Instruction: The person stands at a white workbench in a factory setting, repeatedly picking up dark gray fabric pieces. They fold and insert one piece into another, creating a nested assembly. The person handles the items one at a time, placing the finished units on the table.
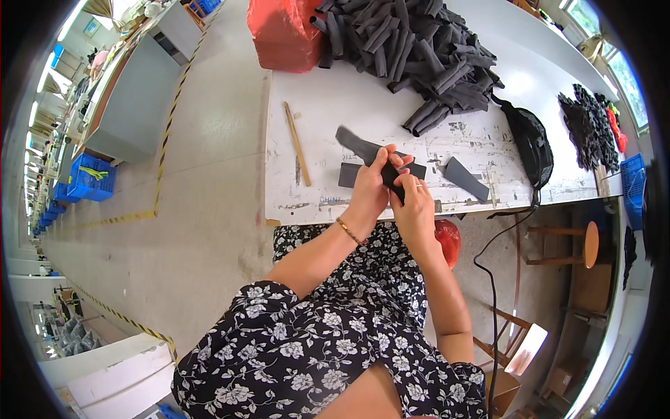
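Observation:
Both my hands are raised over the front edge of the white table, close together on one dark grey fabric piece (361,147). Its long end sticks out to the upper left. My left hand (375,180) is closed around its middle, thumb on top. Just to the right, my right hand (413,202) pinches the lower end with its fingertips. A flat dark strip (348,175) lies on the table behind my hands, which partly cover it. To the right rests another flat dark grey piece (466,179). A large heap of rolled dark grey fabric pieces (426,59) fills the table's far side.
Left of my hands lies a thin wooden stick (296,143). A red plastic bag (285,35) stands beside the heap. At right, a black mesh-covered object (528,140) has a cable hanging over the table edge. Below are a red bag (447,243) and a wooden stool (591,244).

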### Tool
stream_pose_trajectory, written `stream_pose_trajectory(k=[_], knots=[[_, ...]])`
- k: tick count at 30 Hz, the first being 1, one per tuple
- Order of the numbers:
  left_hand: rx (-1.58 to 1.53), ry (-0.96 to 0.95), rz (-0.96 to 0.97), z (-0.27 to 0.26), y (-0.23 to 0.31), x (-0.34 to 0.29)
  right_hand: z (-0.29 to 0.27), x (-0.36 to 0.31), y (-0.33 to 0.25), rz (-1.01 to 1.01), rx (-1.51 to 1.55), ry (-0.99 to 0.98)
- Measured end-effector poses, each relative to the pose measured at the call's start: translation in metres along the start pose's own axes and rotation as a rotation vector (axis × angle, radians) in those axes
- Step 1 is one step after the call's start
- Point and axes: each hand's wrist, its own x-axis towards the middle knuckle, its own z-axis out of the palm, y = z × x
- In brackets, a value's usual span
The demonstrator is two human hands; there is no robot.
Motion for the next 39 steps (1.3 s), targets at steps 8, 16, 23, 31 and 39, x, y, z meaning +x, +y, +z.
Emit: stream_pose_trajectory(k=[8,16,23,31,39], knots=[[-0.018,0.004,-0.104,-0.003,0.006,-0.002,-0.002,-0.009,-0.003,0.062,-0.079,0.005],[-0.017,-0.020,-0.064,-0.006,-0.019,-0.008,0.013,-0.003,0.005,0.079,-0.043,-0.038],[0.012,0.072,-0.022,-0.012,0.011,0.001,-0.010,-0.019,0.008,0.076,-0.039,-0.127],[-0.051,-0.075,-0.045,-0.003,-0.019,-0.016,0.007,-0.004,0.013,-0.063,0.038,-0.064],[-0.038,-0.003,-0.071,-0.008,-0.003,-0.012,-0.005,-0.004,0.019,-0.042,0.064,-0.177]])
